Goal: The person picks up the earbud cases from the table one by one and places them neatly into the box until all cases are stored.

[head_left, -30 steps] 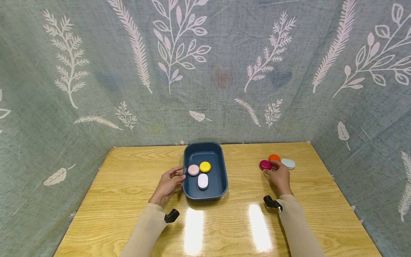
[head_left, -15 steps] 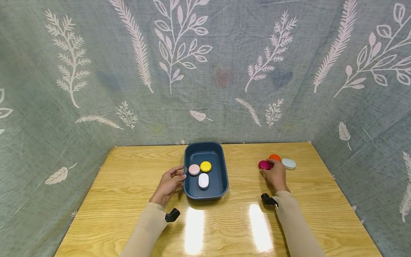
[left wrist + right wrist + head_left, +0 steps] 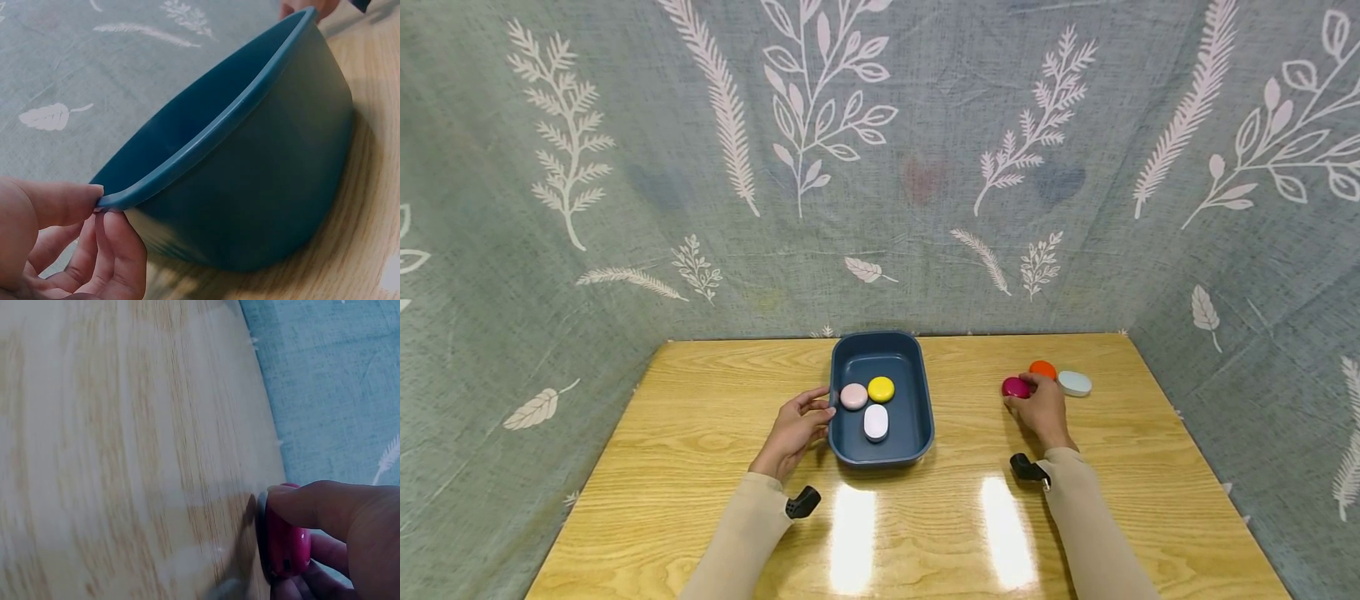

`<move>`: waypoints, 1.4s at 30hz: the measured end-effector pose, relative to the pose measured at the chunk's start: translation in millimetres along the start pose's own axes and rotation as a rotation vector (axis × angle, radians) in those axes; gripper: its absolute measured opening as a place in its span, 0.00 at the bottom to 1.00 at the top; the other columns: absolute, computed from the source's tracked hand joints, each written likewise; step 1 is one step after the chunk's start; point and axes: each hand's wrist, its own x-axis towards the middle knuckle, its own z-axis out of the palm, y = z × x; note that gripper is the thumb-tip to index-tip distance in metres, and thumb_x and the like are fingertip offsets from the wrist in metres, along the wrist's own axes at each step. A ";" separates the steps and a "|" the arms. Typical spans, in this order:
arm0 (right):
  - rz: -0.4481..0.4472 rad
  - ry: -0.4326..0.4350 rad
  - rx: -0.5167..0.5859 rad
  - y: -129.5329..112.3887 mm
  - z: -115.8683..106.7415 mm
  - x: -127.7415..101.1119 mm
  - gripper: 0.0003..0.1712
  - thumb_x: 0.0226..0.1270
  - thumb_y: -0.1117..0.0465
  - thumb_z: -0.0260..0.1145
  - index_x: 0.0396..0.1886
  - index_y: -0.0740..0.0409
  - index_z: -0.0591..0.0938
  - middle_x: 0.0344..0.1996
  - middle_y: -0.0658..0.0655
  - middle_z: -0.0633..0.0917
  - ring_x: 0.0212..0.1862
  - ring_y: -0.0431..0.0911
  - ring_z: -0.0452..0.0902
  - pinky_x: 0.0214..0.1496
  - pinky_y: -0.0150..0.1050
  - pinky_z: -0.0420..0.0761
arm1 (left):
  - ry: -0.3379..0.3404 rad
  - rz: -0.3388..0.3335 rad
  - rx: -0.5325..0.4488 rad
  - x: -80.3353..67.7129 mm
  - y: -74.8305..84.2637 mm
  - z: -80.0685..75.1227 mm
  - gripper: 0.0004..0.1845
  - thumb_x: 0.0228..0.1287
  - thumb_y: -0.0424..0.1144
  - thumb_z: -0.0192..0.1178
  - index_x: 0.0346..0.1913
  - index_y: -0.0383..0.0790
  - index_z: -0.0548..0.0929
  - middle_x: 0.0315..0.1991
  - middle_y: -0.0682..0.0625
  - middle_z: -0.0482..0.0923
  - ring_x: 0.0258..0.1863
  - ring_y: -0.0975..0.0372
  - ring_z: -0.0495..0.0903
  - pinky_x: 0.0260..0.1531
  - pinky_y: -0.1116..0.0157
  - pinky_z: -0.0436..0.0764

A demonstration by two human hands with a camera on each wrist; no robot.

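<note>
A dark blue rectangular bin (image 3: 882, 461) stands on the wooden table. My left hand (image 3: 792, 429) pinches its left rim between thumb and fingers; the left wrist view shows the thumb over the rim (image 3: 212, 134). Inside lie a pale pink round case (image 3: 853, 397), a yellow round one (image 3: 881, 388) and a white oval one (image 3: 876, 422). Over on the right, my right hand (image 3: 1043, 412) holds a magenta round case (image 3: 1015, 387) by its edges. In the right wrist view the magenta case (image 3: 294, 547) is seen edge-on, partly covered by the thumb.
Just behind the right hand lie an orange-red round case (image 3: 1042, 369), partly hidden by the hand, and a pale blue oval case (image 3: 1074, 383). A grey-green leaf-patterned cloth (image 3: 917, 275) rises along the table's back and sides. Bare wood (image 3: 966, 417) lies between bin and right hand.
My right hand has shifted slightly left with the magenta case, away from the orange-red one. My left hand and the bin have stayed in place.
</note>
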 end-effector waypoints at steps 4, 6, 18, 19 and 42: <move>-0.009 0.010 0.018 0.3 0.2 -1.4 0.30 0.61 0.72 0.76 0.62 0.79 0.79 0.55 0.80 0.82 0.57 0.70 0.81 0.63 0.61 0.80 | 0.000 0.001 -0.001 0.3 -0.4 0.3 0.27 0.75 0.26 0.60 0.74 0.35 0.74 0.50 0.45 0.74 0.37 0.62 0.79 0.35 0.69 0.82; -0.007 0.008 0.036 -1.1 0.4 -2.2 0.30 0.61 0.72 0.76 0.63 0.79 0.79 0.56 0.79 0.82 0.57 0.69 0.81 0.63 0.61 0.81 | 0.001 0.000 0.002 0.3 -0.3 0.2 0.27 0.76 0.26 0.60 0.74 0.35 0.74 0.50 0.45 0.74 0.37 0.62 0.79 0.35 0.69 0.82; 0.035 -0.055 0.139 -25.2 -2.7 -3.7 0.33 0.67 0.71 0.74 0.70 0.75 0.75 0.62 0.78 0.79 0.63 0.67 0.78 0.67 0.58 0.79 | 0.004 0.001 0.010 -0.3 -0.1 0.0 0.27 0.76 0.26 0.60 0.74 0.35 0.74 0.51 0.44 0.73 0.36 0.64 0.79 0.33 0.71 0.81; 0.038 -0.055 0.144 -27.0 -2.7 -3.6 0.33 0.67 0.71 0.74 0.70 0.75 0.75 0.62 0.77 0.79 0.63 0.67 0.78 0.67 0.58 0.79 | 0.004 0.001 0.011 -0.6 -0.1 -0.1 0.27 0.76 0.26 0.60 0.74 0.35 0.74 0.52 0.44 0.73 0.37 0.64 0.79 0.34 0.71 0.81; -0.073 -0.053 0.119 -59.1 -1.3 -4.9 0.31 0.65 0.74 0.74 0.68 0.75 0.77 0.61 0.78 0.79 0.61 0.68 0.80 0.64 0.57 0.81 | 0.002 0.005 -0.009 0.3 0.2 1.1 0.27 0.75 0.25 0.61 0.75 0.33 0.73 0.50 0.45 0.75 0.35 0.64 0.79 0.34 0.69 0.82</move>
